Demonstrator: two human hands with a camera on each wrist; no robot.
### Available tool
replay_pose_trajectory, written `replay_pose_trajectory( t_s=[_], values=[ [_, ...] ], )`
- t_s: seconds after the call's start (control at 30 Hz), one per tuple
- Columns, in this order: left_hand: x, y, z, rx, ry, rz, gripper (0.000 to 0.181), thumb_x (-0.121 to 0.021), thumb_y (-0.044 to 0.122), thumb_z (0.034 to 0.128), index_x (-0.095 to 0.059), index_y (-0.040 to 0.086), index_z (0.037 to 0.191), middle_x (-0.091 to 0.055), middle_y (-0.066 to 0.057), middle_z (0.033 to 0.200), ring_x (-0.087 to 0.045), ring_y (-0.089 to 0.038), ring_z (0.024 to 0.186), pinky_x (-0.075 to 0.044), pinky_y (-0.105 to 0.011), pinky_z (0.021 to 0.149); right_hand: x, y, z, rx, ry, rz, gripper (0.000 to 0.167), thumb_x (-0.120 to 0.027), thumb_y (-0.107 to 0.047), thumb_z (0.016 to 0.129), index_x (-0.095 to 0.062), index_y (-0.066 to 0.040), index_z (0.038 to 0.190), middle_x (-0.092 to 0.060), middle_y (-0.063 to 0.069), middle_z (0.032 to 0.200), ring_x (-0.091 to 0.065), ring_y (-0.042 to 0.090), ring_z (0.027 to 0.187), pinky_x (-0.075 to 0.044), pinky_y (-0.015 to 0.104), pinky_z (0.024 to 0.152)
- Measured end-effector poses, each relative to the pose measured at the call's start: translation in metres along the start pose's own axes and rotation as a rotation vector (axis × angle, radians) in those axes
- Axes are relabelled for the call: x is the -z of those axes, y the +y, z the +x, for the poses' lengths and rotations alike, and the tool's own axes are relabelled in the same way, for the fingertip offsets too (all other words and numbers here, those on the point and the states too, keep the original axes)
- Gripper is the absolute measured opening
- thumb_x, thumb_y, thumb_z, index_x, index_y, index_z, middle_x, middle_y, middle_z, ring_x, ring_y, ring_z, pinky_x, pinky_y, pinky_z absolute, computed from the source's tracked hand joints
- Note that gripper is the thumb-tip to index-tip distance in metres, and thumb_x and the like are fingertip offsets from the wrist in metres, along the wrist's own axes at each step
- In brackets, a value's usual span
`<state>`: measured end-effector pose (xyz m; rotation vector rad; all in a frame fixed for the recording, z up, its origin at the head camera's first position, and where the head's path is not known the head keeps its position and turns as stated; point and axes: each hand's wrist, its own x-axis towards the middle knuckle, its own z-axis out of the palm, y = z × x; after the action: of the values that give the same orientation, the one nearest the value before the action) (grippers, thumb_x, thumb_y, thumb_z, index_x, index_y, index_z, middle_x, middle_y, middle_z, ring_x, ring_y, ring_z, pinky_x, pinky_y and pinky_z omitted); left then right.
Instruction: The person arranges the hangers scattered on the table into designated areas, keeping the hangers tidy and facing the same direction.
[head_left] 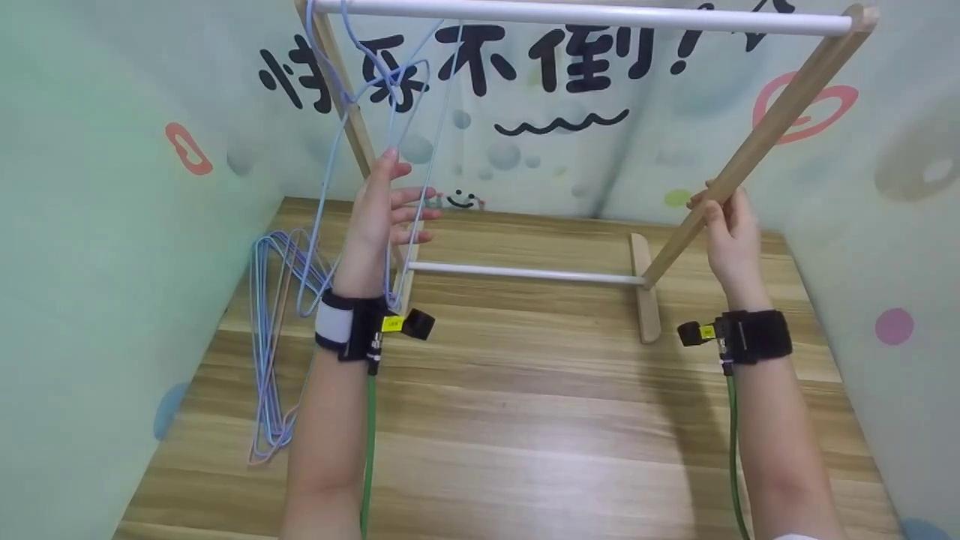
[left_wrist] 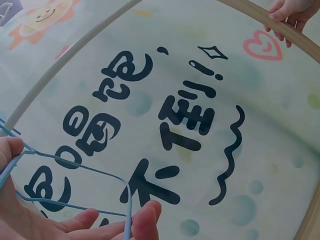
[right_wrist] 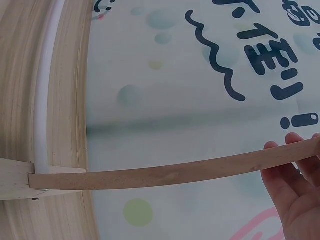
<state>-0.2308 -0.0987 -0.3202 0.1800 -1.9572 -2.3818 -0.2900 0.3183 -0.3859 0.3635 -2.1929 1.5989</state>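
A wooden rack has a white top rail (head_left: 570, 13) and a slanting right post (head_left: 780, 131). Blue wire hangers (head_left: 322, 195) hang from the rail's left end. Among them is my left hand (head_left: 379, 217), fingers mostly straight and spread, thumb upward. In the left wrist view, a blue hanger's wire (left_wrist: 90, 167) runs close by the thumb and across the fingers; whether the thumb presses on it is unclear. My right hand (head_left: 733, 236) grips the right post partway up, and the right wrist view shows fingers on both sides of the wooden bar (right_wrist: 175, 172).
Left of the rack, a bundle of blue and pink hangers (head_left: 262, 360) lies on the wood-grain surface (head_left: 510, 420). A lower white bar (head_left: 525, 273) joins the rack's feet, the right foot (head_left: 646, 300) being plainly visible. Printed wall sheets (head_left: 90, 225) enclose the sides and back.
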Motion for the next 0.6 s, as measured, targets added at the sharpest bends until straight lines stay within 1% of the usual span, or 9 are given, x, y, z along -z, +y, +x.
replay_pose_trajectory(
  t_s=[0.13,0.23,0.4,0.47,0.6],
  values=[
    [0.0015,-0.0021,0.0009,0.015,-0.001,0.004,0.058,-0.043,0.052,0.0963,-0.042,0.008,0.133,-0.062,-0.020,0.114,-0.063,-0.035,0.089,-0.055,-0.035,0.060,0.0004,-0.0021,-0.0019,-0.003,-0.001,-0.008,0.029,-0.044,-0.013,0.101,-0.051,-0.006,0.128,-0.058,0.020,0.111,-0.056,0.022,0.107,-0.042,0.029,0.090],
    [0.0018,-0.0027,0.0007,0.034,-0.004,0.001,0.058,-0.043,0.052,0.0962,-0.042,0.008,0.133,-0.062,-0.019,0.114,-0.063,-0.035,0.089,-0.055,-0.038,0.063,0.0008,-0.0042,-0.0037,-0.010,0.002,-0.012,0.029,-0.044,-0.014,0.101,-0.051,-0.006,0.129,-0.057,0.020,0.111,-0.056,0.022,0.107,-0.042,0.029,0.091],
    [0.0032,-0.0046,-0.0003,0.055,-0.006,0.005,0.060,-0.044,0.053,0.0956,-0.041,0.008,0.135,-0.061,-0.020,0.115,-0.061,-0.037,0.093,-0.055,-0.038,0.065,0.0001,-0.0058,-0.0050,0.007,0.013,-0.021,0.028,-0.046,-0.013,0.101,-0.052,-0.005,0.127,-0.059,0.018,0.108,-0.057,0.023,0.105,-0.042,0.030,0.091],
    [0.0040,-0.0052,-0.0005,0.063,-0.003,0.005,0.061,-0.045,0.053,0.0953,-0.041,0.007,0.135,-0.061,-0.020,0.115,-0.061,-0.038,0.094,-0.055,-0.036,0.062,-0.0001,-0.0059,-0.0053,0.010,0.013,-0.014,0.028,-0.047,-0.014,0.100,-0.052,-0.005,0.127,-0.060,0.017,0.107,-0.057,0.023,0.105,-0.042,0.030,0.091],
    [0.0050,-0.0048,-0.0017,0.081,0.002,0.002,0.062,-0.046,0.054,0.0949,-0.041,0.007,0.136,-0.061,-0.020,0.115,-0.061,-0.038,0.094,-0.055,-0.037,0.063,-0.0001,-0.0082,-0.0070,0.000,0.010,-0.009,0.029,-0.047,-0.015,0.100,-0.052,-0.005,0.127,-0.059,0.018,0.108,-0.057,0.024,0.106,-0.042,0.031,0.093]
  ],
)
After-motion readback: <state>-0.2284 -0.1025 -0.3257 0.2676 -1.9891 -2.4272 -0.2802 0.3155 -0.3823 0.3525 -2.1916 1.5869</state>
